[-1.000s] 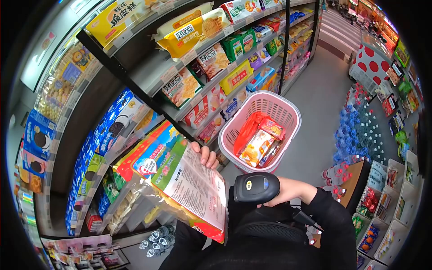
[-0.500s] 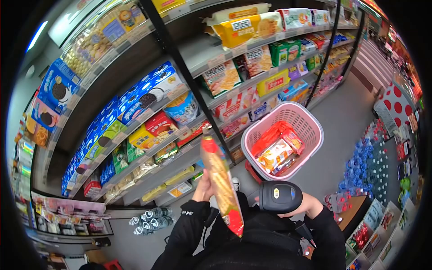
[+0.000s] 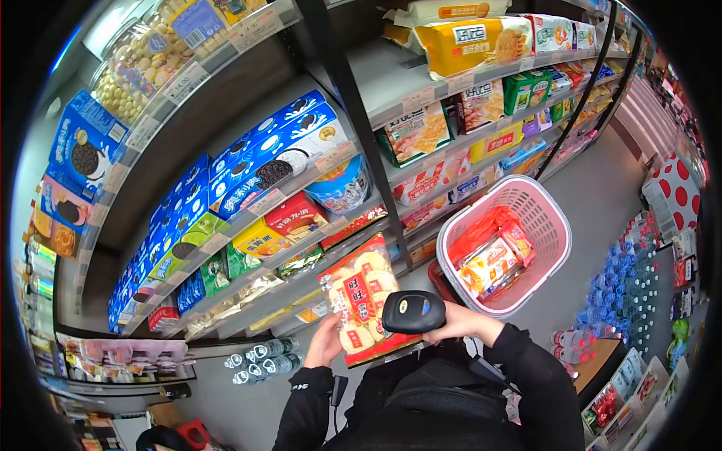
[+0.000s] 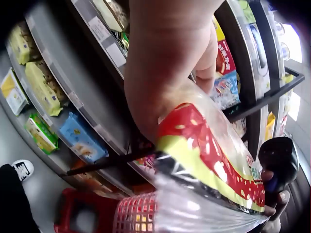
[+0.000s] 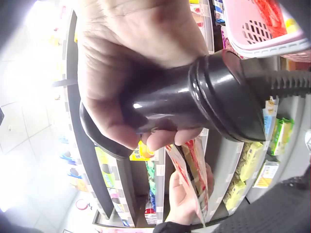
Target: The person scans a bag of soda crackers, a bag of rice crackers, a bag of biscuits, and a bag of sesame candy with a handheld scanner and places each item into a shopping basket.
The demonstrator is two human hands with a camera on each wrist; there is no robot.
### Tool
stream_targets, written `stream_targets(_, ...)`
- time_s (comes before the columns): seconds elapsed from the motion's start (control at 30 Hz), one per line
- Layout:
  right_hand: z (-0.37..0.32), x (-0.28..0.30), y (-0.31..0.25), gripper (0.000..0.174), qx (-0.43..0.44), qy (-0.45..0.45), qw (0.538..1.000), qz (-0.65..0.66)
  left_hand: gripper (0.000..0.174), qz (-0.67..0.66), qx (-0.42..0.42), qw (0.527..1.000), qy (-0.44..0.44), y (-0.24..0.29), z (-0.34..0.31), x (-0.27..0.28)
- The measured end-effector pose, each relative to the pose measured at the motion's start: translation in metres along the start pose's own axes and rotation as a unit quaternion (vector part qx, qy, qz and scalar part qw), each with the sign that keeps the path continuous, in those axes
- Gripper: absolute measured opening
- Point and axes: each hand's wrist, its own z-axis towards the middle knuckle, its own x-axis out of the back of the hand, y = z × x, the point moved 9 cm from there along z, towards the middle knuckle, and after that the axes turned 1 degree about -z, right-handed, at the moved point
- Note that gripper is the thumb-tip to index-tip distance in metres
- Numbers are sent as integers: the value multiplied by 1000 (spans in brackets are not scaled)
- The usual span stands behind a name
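Note:
The left hand (image 3: pixel 324 341) grips the left edge of a clear and red bag of round crackers (image 3: pixel 361 301), its printed front facing up in the head view. In the left wrist view, that hand (image 4: pixel 170 63) is at the top end of the bag (image 4: pixel 209 155). The right hand (image 3: pixel 460 323) holds a black handheld scanner (image 3: pixel 414 312), whose head overlaps the bag's right side. Fingers of the right hand (image 5: pixel 141 39) curl round the scanner's dark handle (image 5: pixel 165 99) in the right wrist view, with the bag (image 5: pixel 187 174) beyond it.
A pink basket (image 3: pixel 556 225) with a red bag and several packets stands on the floor, right of the shelves. Shelves of snacks (image 3: pixel 444 83) run along the left and front. Water bottles (image 3: pixel 263 361) stand lower left; more bottles (image 3: pixel 617 286) stand at right.
The bag has turned from its printed back, through edge-on, to its front facing up. The scanner has come over the bag's right side. The view has shifted left.

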Motion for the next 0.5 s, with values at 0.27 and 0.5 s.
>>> stream_targets(0.27,53,23,-51,60,108,117,973,-166,35,78,-119,988,51,104,48,17)
stream_targets(0.5,86,27,-82,51,148,157,929,-302,31,59,-151,986,35,139,124,30)
